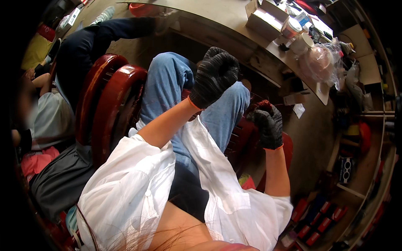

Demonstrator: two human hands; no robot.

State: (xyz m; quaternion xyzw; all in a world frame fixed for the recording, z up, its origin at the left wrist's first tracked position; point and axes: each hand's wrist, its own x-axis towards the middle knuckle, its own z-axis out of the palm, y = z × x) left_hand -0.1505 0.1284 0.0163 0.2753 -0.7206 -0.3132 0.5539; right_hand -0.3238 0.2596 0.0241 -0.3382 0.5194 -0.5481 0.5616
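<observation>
My left hand [214, 75], in a black knit glove with an orange cuff edge, is closed in a fist above my knees. Whatever its fingers hold, if anything, is hidden. Lower and to the right, my right hand [269, 127] wears a matching glove, its fingers curled. A dark red bundle of what look like thin strands [264, 104] shows at the top of that hand, partly covered by the fingers. Blue jeans [167, 79] cover my bent legs below both hands.
A table [201, 9] curves across the far side, bearing an open cardboard box [266, 21], tubs and a clear plastic bag [322, 62]. Dark red wooden chair arms [119, 92] stand at my left, near other seated people. Shelves [368, 154] with boxes line the right.
</observation>
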